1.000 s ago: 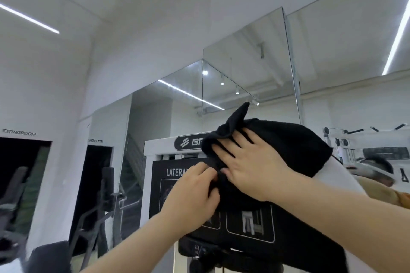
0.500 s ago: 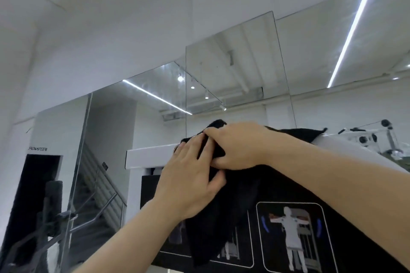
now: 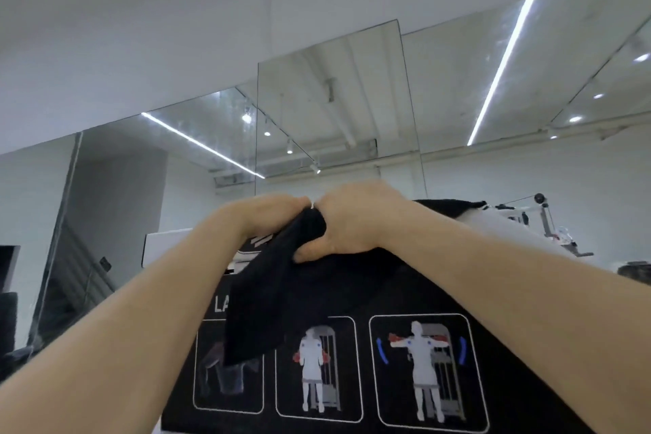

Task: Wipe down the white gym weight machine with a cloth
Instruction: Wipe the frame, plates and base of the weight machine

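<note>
A black cloth lies over the top edge of the white weight machine and hangs down its front. My left hand and my right hand meet on the machine's top edge, both curled over the cloth and gripping it, thumbs underneath. The hanging fold covers part of the black instruction panel, which carries white exercise figures and the letters "LA". More of the cloth stretches right along the machine's top behind my right wrist.
A large wall mirror rises behind the machine and reflects ceiling light strips. A staircase shows at the left. Another white machine with pulleys stands at the far right.
Both hands have risen to the machine's top edge and closed together over the cloth. The view has moved closer and tilted up, so the instruction panel fills the lower frame.
</note>
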`<state>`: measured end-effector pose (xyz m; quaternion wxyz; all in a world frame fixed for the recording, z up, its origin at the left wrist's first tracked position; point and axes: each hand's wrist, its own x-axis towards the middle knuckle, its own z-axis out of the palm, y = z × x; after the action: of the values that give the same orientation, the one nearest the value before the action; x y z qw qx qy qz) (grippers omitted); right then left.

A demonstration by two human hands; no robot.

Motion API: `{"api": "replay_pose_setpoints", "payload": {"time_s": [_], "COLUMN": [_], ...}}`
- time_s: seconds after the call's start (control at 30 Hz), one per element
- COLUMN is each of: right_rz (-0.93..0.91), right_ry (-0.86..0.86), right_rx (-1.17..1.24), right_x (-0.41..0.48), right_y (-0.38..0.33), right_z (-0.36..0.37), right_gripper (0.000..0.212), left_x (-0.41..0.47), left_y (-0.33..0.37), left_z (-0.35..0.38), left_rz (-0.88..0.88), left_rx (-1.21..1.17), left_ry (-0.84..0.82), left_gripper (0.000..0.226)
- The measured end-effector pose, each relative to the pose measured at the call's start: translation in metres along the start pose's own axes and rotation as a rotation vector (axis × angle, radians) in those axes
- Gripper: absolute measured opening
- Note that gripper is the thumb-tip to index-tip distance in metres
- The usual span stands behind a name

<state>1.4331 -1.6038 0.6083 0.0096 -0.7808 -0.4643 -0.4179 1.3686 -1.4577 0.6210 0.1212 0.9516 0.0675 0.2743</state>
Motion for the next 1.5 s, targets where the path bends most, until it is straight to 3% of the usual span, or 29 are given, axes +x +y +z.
{"api": "replay_pose_setpoints", "payload": {"time_s": [0.07, 0.1, 0.2, 0.27, 0.33, 0.4, 0.5, 0.67, 0.83, 0.93, 1.03, 1.1, 1.2, 1.3, 1.4, 1.5], "right_rz": [0.038, 0.073, 0.197, 0.249, 0.304, 0.353, 0.415, 0.54, 0.656, 0.624, 0.543, 0.474, 0.386, 0.343, 0.19, -0.281], "right_ry": [0.069, 0.037, -0.129, -0.074, 0.022, 0.135, 0.325, 0.512, 0.45, 0.322, 0.222, 0.232, 0.257, 0.24, 0.284, 0.252], "right_rx": [-0.031, 0.07, 0.682, 0.895, 0.963, 1.016, 1.093, 1.139, 1.125, 1.047, 1.022, 0.956, 0.788, 0.557, 0.53, 0.079], "right_x": [-0.033, -0.051, -0.113, -0.148, -0.173, -0.194, -0.228, -0.289, -0.355, -0.39, -0.402, -0.395, -0.38, -0.402, -0.436, -0.431], "right_y": [0.03, 0.048, 0.097, 0.114, 0.117, 0.114, 0.103, 0.072, 0.029, 0.012, 0.019, 0.034, 0.048, 0.041, 0.038, 0.053], "right_z": [-0.003, -0.008, -0.016, -0.004, 0.012, 0.028, 0.054, 0.118, 0.168, 0.184, 0.175, 0.163, 0.147, 0.152, 0.159, 0.158], "right_gripper": [0.068, 0.068, 0.048, 0.034, 0.026, 0.023, 0.039, 0.061, 0.076, 0.071, 0.071, 0.067, 0.065, 0.06, 0.022, 0.032], "left_x": [-0.003, -0.006, -0.006, -0.004, -0.005, -0.016, -0.033, -0.07, -0.12, -0.15, -0.155, -0.155, -0.173, -0.206, -0.236, -0.25], "left_y": [0.026, 0.044, 0.103, 0.132, 0.151, 0.164, 0.169, 0.181, 0.165, 0.152, 0.15, 0.149, 0.159, 0.171, 0.172, 0.154], "left_z": [0.014, 0.022, 0.05, 0.068, 0.089, 0.114, 0.146, 0.214, 0.291, 0.328, 0.336, 0.339, 0.37, 0.42, 0.452, 0.457], "left_rz": [0.141, 0.232, 0.474, 0.546, 0.59, 0.633, 0.683, 0.905, 1.054, 1.041, 1.043, 0.967, 0.608, 0.289, -0.088, -0.34], "left_rx": [0.071, 0.084, 0.32, 0.422, 0.526, 0.633, 0.726, 0.722, 0.803, 0.889, 0.821, 0.583, 0.101, -0.178, -0.521, -0.762], "left_ry": [0.08, 0.116, 0.156, 0.21, 0.326, 0.446, 0.55, 0.504, 0.35, 0.247, 0.315, 0.417, 0.653, 0.731, 0.6, 0.341], "left_gripper": [0.045, 0.046, 0.063, 0.067, 0.063, 0.062, 0.059, 0.053, 0.052, 0.053, 0.051, 0.046, 0.04, 0.039, 0.038, 0.024]}}
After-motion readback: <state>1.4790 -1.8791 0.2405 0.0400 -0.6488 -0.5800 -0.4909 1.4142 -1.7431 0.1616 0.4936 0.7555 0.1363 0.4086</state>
